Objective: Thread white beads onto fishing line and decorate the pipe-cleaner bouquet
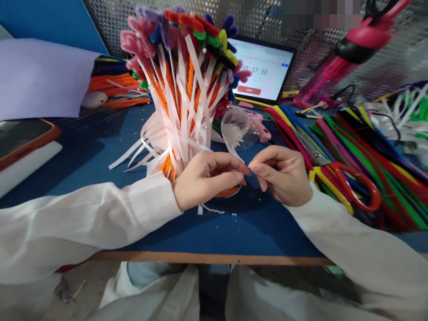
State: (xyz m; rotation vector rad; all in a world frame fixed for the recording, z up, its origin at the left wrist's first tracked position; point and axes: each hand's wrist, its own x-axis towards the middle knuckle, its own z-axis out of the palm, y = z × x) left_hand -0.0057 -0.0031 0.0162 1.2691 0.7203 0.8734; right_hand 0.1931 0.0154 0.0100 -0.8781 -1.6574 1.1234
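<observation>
My left hand [210, 178] and my right hand [282, 176] meet fingertip to fingertip above the table, both closed in a pinch. What lies between the fingertips is too small to name. Just behind my left hand stands a bouquet of pipe-cleaner flowers [180, 26], its orange stems wrapped with white ribbons [182, 111]. Beyond my fingers a clear heart-shaped dish [239, 129] holds small pearly beads. Below my left hand lie a short string of beads [214, 209] and a round orange-rimmed thing [230, 191], mostly hidden by the hand.
Red-and-yellow-handled scissors [347, 183] rest on bundles of coloured pipe cleaners [377, 156] at the right. Behind stand a tablet showing a timer [261, 67] and a pink bottle [337, 58]. A phone [26, 138] and purple sheet [47, 78] are at the left.
</observation>
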